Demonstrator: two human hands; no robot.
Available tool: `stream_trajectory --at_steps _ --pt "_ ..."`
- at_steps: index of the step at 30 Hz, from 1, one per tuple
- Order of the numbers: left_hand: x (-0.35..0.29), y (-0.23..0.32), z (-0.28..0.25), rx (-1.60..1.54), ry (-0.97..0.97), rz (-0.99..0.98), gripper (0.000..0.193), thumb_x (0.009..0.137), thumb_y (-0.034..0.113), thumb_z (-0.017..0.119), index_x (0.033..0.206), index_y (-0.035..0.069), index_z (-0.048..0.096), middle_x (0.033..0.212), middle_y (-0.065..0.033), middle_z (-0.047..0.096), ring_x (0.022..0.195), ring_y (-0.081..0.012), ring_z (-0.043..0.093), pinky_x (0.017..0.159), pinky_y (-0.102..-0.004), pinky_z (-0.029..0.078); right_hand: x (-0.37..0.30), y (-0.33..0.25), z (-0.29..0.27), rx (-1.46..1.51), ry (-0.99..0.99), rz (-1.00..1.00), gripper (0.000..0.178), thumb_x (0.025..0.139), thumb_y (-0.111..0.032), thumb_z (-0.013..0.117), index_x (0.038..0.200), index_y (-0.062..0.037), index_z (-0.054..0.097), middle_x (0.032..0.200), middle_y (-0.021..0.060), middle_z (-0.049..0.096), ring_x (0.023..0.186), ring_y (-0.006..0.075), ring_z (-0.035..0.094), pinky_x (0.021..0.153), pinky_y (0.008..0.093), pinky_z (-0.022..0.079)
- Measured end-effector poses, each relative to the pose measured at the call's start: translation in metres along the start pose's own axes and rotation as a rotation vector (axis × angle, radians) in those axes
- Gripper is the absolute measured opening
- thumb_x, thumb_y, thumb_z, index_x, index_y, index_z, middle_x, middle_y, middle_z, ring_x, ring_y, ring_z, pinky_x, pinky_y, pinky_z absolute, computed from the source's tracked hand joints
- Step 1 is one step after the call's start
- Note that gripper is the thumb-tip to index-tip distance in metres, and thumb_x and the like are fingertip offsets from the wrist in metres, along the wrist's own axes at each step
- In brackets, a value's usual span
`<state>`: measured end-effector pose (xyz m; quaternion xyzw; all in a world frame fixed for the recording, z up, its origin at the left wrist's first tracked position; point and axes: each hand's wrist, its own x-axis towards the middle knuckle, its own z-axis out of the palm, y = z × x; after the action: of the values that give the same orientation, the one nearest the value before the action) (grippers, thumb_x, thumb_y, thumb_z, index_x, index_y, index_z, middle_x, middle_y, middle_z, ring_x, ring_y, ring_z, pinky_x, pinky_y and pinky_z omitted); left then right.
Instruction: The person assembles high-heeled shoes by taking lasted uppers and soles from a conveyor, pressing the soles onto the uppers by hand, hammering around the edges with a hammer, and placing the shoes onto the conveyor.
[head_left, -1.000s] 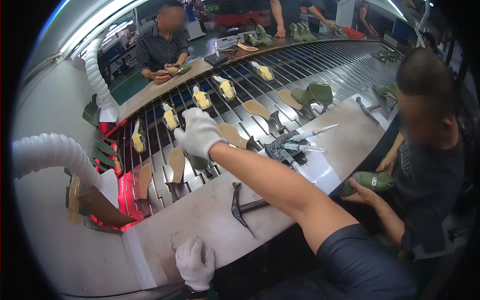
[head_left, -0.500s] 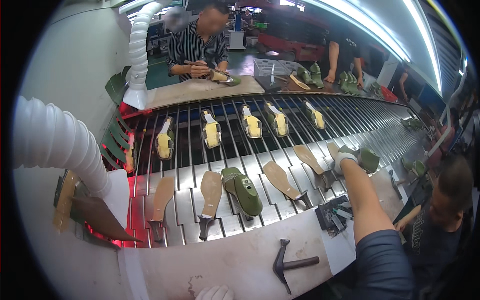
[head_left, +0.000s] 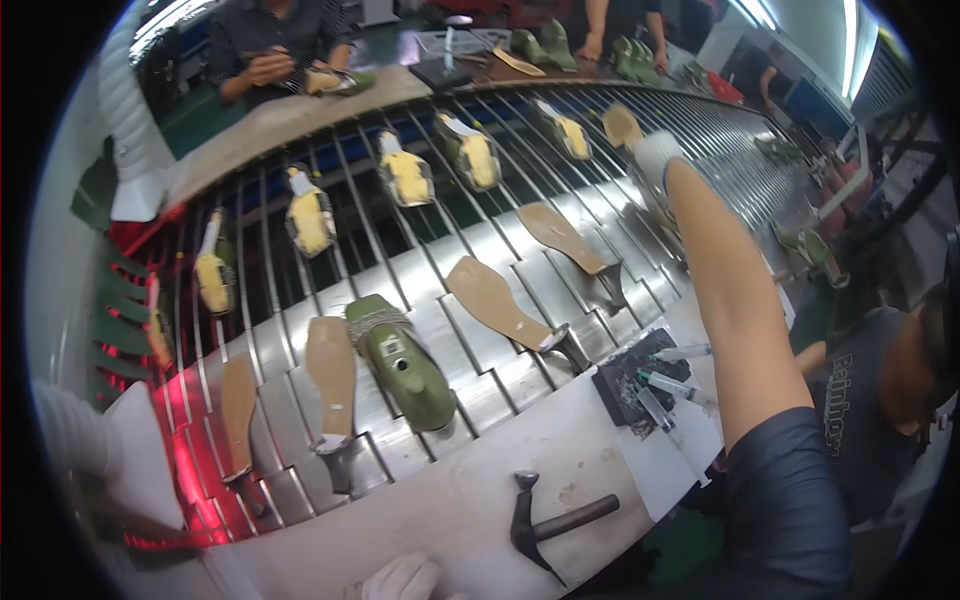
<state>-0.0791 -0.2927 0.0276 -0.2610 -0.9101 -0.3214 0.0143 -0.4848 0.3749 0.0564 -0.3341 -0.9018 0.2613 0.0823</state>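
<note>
My right hand [head_left: 655, 152], in a white glove, stretches far over the conveyor, closed around a tan heeled sole [head_left: 620, 124]. Motion blurs the fingers, and the hand partly covers the sole's heel. At the lower edge, my left hand [head_left: 398, 578], also gloved, lies on the pale bench with its fingers curled together. The picture's edge cuts it off, so what it may hold is hidden. A dark hammer [head_left: 565, 520] lies to its right. On the metal slats rest a green shoe [head_left: 405, 365] and several tan heeled soles [head_left: 500, 300].
Shoe uppers with yellow bottoms [head_left: 312, 215] lie along the conveyor's far rods [head_left: 350, 195]. Several syringes [head_left: 665, 385] rest on a black block beside my right arm. A white duct [head_left: 95, 430] stands at left. Co-workers sit at right and across the conveyor.
My right hand has reached farther across the conveyor, carrying the tan sole away from the near slats. The view has turned and shifted. My left hand remains at the lower edge.
</note>
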Motion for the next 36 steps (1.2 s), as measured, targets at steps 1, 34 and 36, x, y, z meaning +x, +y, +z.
stream_trajectory --at_steps 1,34,36 --pt "0.007 -0.002 0.005 -0.010 0.002 0.012 0.039 0.088 0.022 0.088 0.122 0.007 0.078 0.122 -0.0134 0.078 0.113 -0.0369 0.072 0.101 -0.0505 0.055 0.031 0.000 -0.017 -0.087 0.214 0.004 0.039 0.100 -0.035 0.067 0.102 0.0002 0.083 0.103 0.0271 0.082 0.103 0.0440 0.080 0.090 0.0490 0.064" --pt "-0.028 -0.010 -0.001 0.151 0.446 0.350 0.064 0.086 0.030 0.086 0.141 0.005 0.066 0.146 -0.0215 0.064 0.133 -0.0443 0.064 0.114 -0.0563 0.051 -0.432 -0.120 -0.017 0.761 -0.683 -0.283 0.048 0.100 -0.024 0.074 0.140 -0.0005 0.062 0.101 0.0071 0.069 0.081 0.0162 0.070 0.066 0.0345 0.060" --pt "-0.041 -0.015 -0.006 0.336 0.569 0.449 0.065 0.089 0.031 0.085 0.145 0.007 0.063 0.151 -0.0214 0.060 0.139 -0.0454 0.060 0.119 -0.0584 0.048 -0.537 -0.107 -0.014 0.928 -0.975 -0.046 0.048 0.103 -0.031 0.074 0.146 -0.0118 0.061 0.121 0.0097 0.068 0.098 0.0225 0.074 0.071 0.0458 0.065"
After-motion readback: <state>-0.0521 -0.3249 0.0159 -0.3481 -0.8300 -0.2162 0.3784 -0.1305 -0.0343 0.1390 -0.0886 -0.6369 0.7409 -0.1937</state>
